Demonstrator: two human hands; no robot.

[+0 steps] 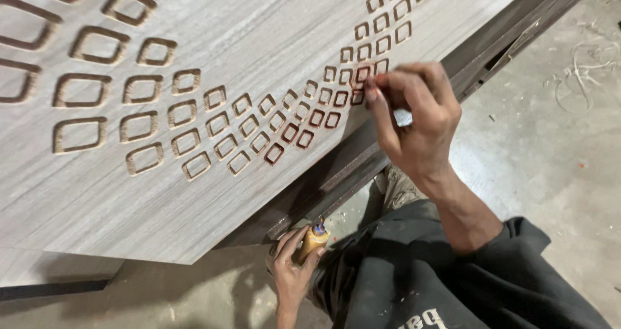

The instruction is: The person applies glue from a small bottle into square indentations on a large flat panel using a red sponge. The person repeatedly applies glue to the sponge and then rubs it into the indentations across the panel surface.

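A large grey wood-grain panel (213, 38) carved with rows of rounded square grooves fills the upper left. Several small grooves near its lower right edge look darker, reddish-brown. My right hand (414, 122) is pinched on a small brush or applicator, mostly hidden, with its tip against one of those small grooves (358, 96). My left hand (294, 271) is low, below the panel's edge, wrapped around a small tan bottle (314, 240) with a blue and red top.
The panel rests on a dark board or frame (349, 170) that runs diagonally beneath it. Dusty concrete floor (550, 141) lies to the right with curled shavings (585, 70). My dark clothing (440, 284) fills the lower right.
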